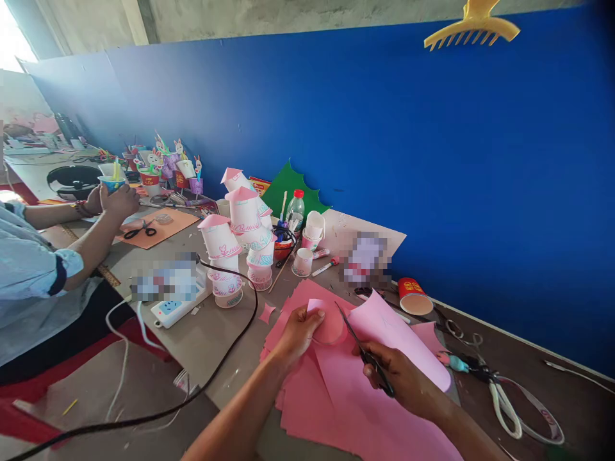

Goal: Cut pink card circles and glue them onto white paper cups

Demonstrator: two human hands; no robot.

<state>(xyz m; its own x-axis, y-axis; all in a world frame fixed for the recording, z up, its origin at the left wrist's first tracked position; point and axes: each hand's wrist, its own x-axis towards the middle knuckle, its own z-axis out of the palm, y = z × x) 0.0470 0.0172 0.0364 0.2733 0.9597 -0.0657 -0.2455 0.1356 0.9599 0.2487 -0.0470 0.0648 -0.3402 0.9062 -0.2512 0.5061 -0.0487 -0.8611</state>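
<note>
Our left hand point(298, 331) pinches a pink paper piece point(334, 326) between thumb and fingers in the head view, over the pink sheets point(300, 410); our right hand point(394, 372) grips the black scissors point(354, 333) by their handles, blades just beside the piece. We judge the paper light, thin and easily creased, best pinched near its edge. A curled pink sheet point(403, 333) crowds our right hand; paper-cup towers point(223, 256) and a black cable point(257, 307) lie farther left.
</note>
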